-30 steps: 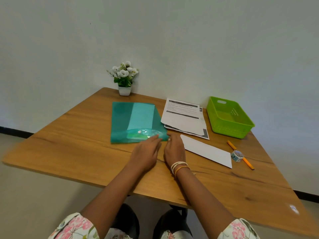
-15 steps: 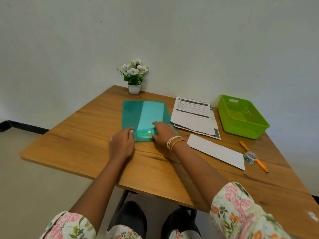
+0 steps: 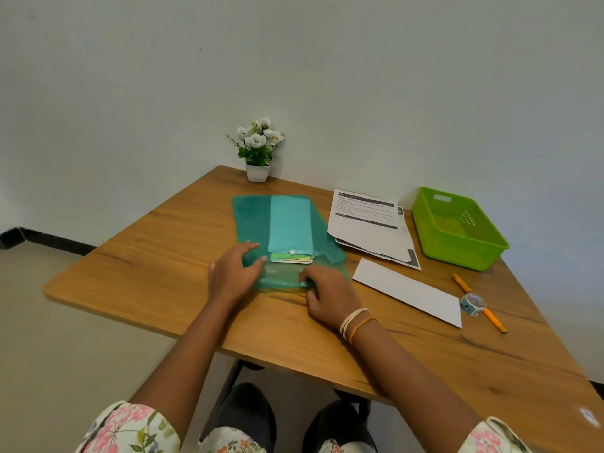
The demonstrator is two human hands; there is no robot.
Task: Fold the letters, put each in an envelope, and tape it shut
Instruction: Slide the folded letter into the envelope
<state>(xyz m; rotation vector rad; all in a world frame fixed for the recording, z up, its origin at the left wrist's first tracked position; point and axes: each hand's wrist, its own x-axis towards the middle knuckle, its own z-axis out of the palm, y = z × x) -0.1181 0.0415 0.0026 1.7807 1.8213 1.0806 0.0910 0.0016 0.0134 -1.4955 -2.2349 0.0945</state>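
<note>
Right now your left hand (image 3: 234,273) lies flat on the near-left part of the translucent green document folder (image 3: 251,220), its fingers straight and close together, with the thumb pointing toward the folder's white snap button (image 3: 292,252). Your right hand (image 3: 330,294) sits at the folder's near edge, where its flap (image 3: 281,277) is turned down toward you; the fingertips curl onto that flap, though whether they pinch it or only press on it cannot be told. Just beyond the flap, the ends of some light-coloured papers (image 3: 292,258) show in the folder's mouth. A white envelope (image 3: 408,291) lies flat on the wooden table (image 3: 147,256), just to the right of your right hand and untouched. Behind it, printed letters (image 3: 367,228) sit in a loose stack, overlapping the folder's right edge. A green plastic basket (image 3: 457,228) stands at the far right. Near the envelope's right end, a small roll of patterned tape (image 3: 472,304) rests touching an orange pencil (image 3: 480,303). A small potted plant with white flowers (image 3: 258,148) stands at the table's far edge, against the wall.
</note>
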